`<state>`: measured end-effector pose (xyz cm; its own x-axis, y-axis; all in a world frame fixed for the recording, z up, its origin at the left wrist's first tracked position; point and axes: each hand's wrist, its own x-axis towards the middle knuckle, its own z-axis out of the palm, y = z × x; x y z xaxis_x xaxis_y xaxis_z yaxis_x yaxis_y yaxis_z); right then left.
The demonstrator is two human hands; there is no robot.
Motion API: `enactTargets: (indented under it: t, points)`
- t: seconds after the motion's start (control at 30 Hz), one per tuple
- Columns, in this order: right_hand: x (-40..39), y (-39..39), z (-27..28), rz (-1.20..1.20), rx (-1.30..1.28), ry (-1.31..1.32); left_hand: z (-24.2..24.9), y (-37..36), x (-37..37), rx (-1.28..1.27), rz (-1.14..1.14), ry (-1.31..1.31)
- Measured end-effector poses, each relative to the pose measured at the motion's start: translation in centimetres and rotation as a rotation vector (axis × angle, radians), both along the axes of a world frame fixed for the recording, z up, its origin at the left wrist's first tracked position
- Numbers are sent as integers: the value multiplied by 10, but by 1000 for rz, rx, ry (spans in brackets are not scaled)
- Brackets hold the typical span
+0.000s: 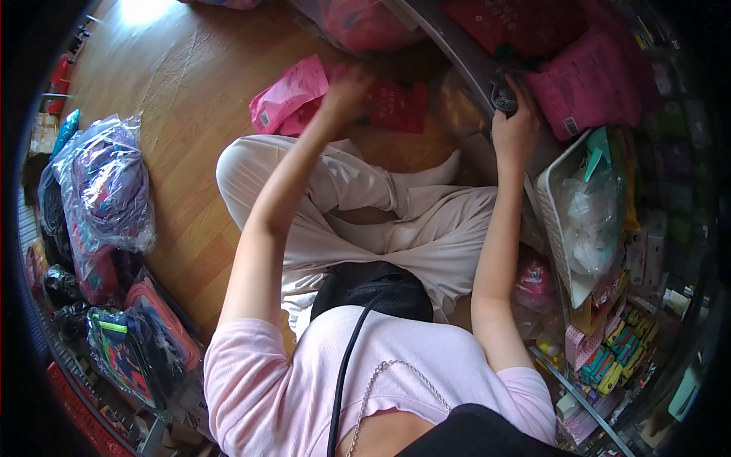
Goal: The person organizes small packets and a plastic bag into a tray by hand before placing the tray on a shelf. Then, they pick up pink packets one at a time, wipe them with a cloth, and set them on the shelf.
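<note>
My left hand [349,93] reaches down over the packages on the wooden floor, between a pink package [292,93] and a red package [397,107]. Its fingers are blurred and dark, so what they touch is unclear. On the right, my right hand [516,126] is closed round a small dark item [503,97] near the shelf edge. Just to the right of that hand lies a large pink package [582,84] with a white label, and a dark red package [510,30] is above it.
Plastic-wrapped bundles [110,183] and folded bags [133,354] line the left side. A white basket [550,221] holding clear plastic bags stands on the right, with small colourful packs [618,350] below. My crossed legs are in the middle.
</note>
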<state>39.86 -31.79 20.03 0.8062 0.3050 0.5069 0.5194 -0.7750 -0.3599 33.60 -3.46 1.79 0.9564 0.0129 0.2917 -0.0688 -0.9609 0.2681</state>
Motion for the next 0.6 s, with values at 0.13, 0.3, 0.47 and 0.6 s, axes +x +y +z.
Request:
enactTargets:
  t: [0.13, 0.3, 0.47, 0.6]
  points:
    - [0, 0, 0, 7, -23, -65, -27, -54, -1, 229, -25, 145]
    - [-1, 4, 1, -49, -10, -51, -81, -36, 43, 96, 22, 322]
    - [0, 3, -2, -65, -17, -86, -43, -3, 29, -48, -159, 347]
    - [0, 2, -1, -55, -16, -80, 100, 1, -28, -962, -79, 779]
